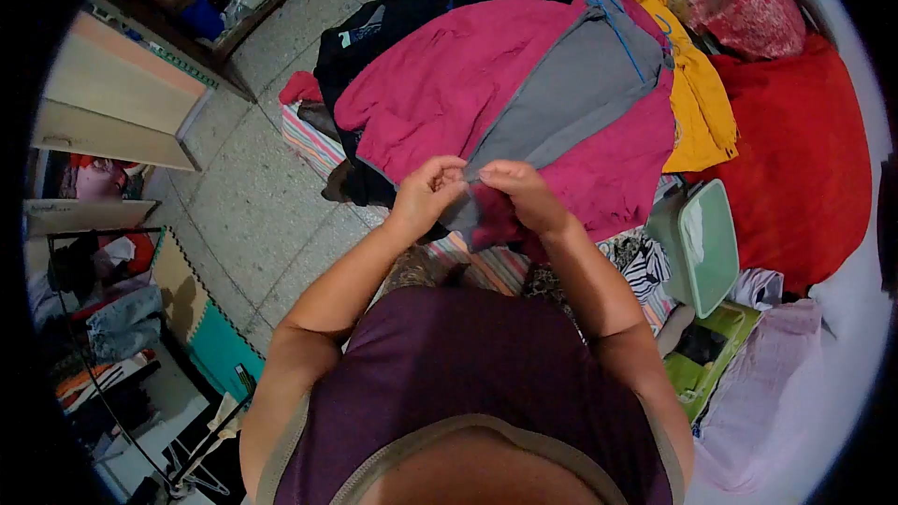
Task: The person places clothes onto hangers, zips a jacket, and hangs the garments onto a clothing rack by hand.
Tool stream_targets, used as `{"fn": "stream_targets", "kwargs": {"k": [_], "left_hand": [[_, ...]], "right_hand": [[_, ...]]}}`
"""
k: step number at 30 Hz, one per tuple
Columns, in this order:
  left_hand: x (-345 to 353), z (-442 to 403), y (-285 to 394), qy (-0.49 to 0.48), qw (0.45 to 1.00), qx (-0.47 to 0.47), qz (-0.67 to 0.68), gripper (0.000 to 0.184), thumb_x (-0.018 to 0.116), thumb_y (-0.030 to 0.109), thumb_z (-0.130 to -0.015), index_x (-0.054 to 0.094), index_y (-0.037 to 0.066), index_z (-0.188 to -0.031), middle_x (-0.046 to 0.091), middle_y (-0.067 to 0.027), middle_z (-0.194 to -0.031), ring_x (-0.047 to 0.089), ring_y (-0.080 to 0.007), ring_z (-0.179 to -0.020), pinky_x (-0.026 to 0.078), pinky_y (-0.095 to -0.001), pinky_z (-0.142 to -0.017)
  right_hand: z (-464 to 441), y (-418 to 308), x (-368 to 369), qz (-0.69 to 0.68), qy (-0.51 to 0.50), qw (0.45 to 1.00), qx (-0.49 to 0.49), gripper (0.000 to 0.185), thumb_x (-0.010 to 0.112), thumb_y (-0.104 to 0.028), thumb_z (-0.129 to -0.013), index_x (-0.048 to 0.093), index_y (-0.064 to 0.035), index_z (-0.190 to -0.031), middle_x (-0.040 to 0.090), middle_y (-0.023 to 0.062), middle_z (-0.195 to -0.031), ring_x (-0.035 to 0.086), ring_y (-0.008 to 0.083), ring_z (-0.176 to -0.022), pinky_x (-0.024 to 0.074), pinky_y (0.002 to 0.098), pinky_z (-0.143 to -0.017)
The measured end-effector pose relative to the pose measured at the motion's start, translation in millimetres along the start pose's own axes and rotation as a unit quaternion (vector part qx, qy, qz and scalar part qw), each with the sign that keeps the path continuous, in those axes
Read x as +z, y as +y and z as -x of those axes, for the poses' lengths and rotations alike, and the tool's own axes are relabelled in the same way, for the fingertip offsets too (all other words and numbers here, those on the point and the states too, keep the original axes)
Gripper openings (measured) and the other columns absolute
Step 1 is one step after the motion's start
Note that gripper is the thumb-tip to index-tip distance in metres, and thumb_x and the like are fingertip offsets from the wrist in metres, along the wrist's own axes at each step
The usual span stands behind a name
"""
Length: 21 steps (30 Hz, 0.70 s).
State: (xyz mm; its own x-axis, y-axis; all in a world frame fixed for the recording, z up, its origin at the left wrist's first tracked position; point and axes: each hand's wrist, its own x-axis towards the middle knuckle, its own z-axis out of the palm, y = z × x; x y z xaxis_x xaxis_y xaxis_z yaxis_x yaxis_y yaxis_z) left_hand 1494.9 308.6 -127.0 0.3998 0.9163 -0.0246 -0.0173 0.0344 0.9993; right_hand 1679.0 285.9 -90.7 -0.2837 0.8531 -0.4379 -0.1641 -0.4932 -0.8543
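A pink and grey jacket (pixel 449 84) lies spread over the pile, its grey part running diagonally up to a blue cord (pixel 622 37). My left hand (pixel 428 196) is closed in a pinch on the jacket's near edge. Close beside it, my right hand (pixel 528 194) pinches the same edge, thumb and fingertips together. Below the fingers hangs a grey and dark pink fold of the cloth. Exactly what small part lies between the fingertips is hidden. Under the jacket lie a black garment (pixel 341 70) and a yellow garment (pixel 697 84).
To the right are a red cloth (pixel 795 159), a pale green plastic bin (pixel 716 248) and a green bag (pixel 716 360). A patterned red bundle (pixel 748 9) sits at the upper right. On the left, tiled floor (pixel 238 196) borders open cupboards and shelves with folded clothes (pixel 126 323).
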Motion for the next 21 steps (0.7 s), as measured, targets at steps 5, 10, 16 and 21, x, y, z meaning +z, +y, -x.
{"fn": "stream_targets", "kwargs": {"k": [5, 10, 16, 21], "left_hand": [[-2.5, -1.5, 6.8, 0.021, 0.999, -0.027, -0.013, 0.015, 0.062, 0.007, -0.078, 0.059, 0.002, -0.092, 0.056, 0.0001, -0.076, 0.051, -0.0055, -0.071, 0.042, -0.0205, -0.063], [-6.7, -3.2, 11.8, 0.005, 0.999, 0.021, -0.035, 0.015, 0.062, 0.005, -0.078, 0.058, 0.002, -0.092, 0.055, 0.0020, -0.078, 0.049, -0.0054, -0.070, 0.041, -0.0198, -0.063], [-5.3, 0.2, 17.2, -0.003, 1.000, -0.009, 0.010, 0.019, 0.061, 0.003, -0.079, 0.056, 0.002, -0.097, 0.054, 0.0020, -0.082, 0.049, -0.0057, -0.075, 0.041, -0.0198, -0.067], [-4.9, -0.8, 27.8, -0.014, 0.999, -0.015, 0.025, 0.022, 0.059, 0.002, -0.079, 0.055, 0.003, -0.100, 0.053, 0.0011, -0.086, 0.049, -0.0060, -0.078, 0.041, -0.0206, -0.070]], "right_hand": [[-1.2, -2.1, 5.3, 0.032, 0.017, 0.998, -0.051, 0.018, 0.053, -0.016, -0.085, 0.059, -0.0020, -0.094, 0.054, -0.0035, -0.074, 0.048, 0.0054, -0.064, 0.0405, 0.0224, -0.056], [5.8, -15.7, 10.3, 0.141, -0.001, 0.987, -0.080, 0.022, 0.051, -0.014, -0.087, 0.057, -0.0031, -0.106, 0.052, -0.0048, -0.073, 0.047, 0.0032, -0.061, 0.0392, 0.0189, -0.053], [2.6, -15.5, 12.5, 0.280, -0.006, 0.938, -0.203, 0.023, 0.049, -0.012, -0.087, 0.054, -0.0014, -0.107, 0.057, 0.0039, -0.079, 0.051, 0.0090, -0.070, 0.0432, 0.0240, -0.063], [7.3, -27.2, 14.1, 0.308, -0.026, 0.932, -0.189, 0.029, 0.051, -0.010, -0.086, 0.052, 0.0006, -0.114, 0.058, 0.0061, -0.088, 0.051, 0.0103, -0.079, 0.0439, 0.0257, -0.071]]}}
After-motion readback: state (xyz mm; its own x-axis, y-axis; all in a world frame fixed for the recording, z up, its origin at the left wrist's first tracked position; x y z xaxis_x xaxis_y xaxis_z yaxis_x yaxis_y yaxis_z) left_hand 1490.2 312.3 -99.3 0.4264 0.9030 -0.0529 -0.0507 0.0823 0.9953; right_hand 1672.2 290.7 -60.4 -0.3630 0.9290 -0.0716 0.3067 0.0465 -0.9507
